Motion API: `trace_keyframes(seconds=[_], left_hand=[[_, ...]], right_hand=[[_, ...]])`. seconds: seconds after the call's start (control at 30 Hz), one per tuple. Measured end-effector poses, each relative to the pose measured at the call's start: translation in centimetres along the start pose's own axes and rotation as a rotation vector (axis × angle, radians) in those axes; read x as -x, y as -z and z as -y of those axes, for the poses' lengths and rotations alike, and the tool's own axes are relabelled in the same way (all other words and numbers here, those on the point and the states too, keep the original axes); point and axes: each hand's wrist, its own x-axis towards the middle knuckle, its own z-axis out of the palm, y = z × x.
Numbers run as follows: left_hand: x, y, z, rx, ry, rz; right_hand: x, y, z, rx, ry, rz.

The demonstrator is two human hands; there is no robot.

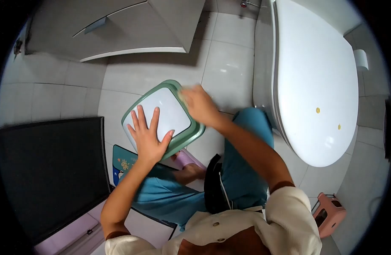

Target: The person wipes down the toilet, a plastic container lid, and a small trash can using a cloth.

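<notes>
Basin (172, 115) under hands (148, 138), right (199, 104) apparently at edge; floor (227, 63) beyond.

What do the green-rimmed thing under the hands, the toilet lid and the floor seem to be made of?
Green-rimmed thing: probably smooth plastic, judging by its moulded, rounded edge.
Toilet lid: glossy, likely hard plastic, given the bright reflections.
Floor: looks like glazed tile, with straight joints and a sheen.

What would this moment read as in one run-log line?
left hand: fingers spread on green-rimmed white piece | right hand: at its rim, blurred, grip unclear | toilet lid: down, off to the right
</notes>
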Motion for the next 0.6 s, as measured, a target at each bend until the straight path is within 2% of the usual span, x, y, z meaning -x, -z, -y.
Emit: trace_keyframes(seconds=[0.03, 0.17, 0.2, 0.33, 0.43, 0.47, 0.53, 0.6], left_hand=[[0.1, 0.1, -0.1, -0.011, 0.015, 0.013], [-0.1, -0.5, 0.7, 0.09, -0.024, -0.02], [-0.2, -0.6, 0.9, 0.085, -0.028, -0.014], [-0.1, -0.3, 0.6, 0.036, -0.03, -0.01], [0.2, -0.1, 0.7, 0.037, -0.045, -0.006], [0.2, -0.1, 0.9, 0.05, -0.056, -0.007], [0.1, 0.0, 2.0, 0.052, -0.12, 0.012], [-1.0, 0.8, 4.9, 0.026, -0.255, 0.063]], right_hand=[[2.5, 1.6, 1.3, -0.008, -0.055, 0.084], [6.5, 0.4, -1.3, -0.012, -0.053, -0.009], [4.2, 0.7, -0.1, 0.058, -0.132, 0.053], [-6.1, -3.4, -2.3, 0.057, 0.126, -0.073], [-5.2, -3.9, -1.9, 0.028, 0.15, -0.149], [-3.4, -3.1, -1.9, -0.031, 0.079, -0.155], [0.9, -1.0, -1.4, -0.086, -0.061, -0.04], [4.7, 0.2, -2.1, -0.109, -0.042, 0.021]])
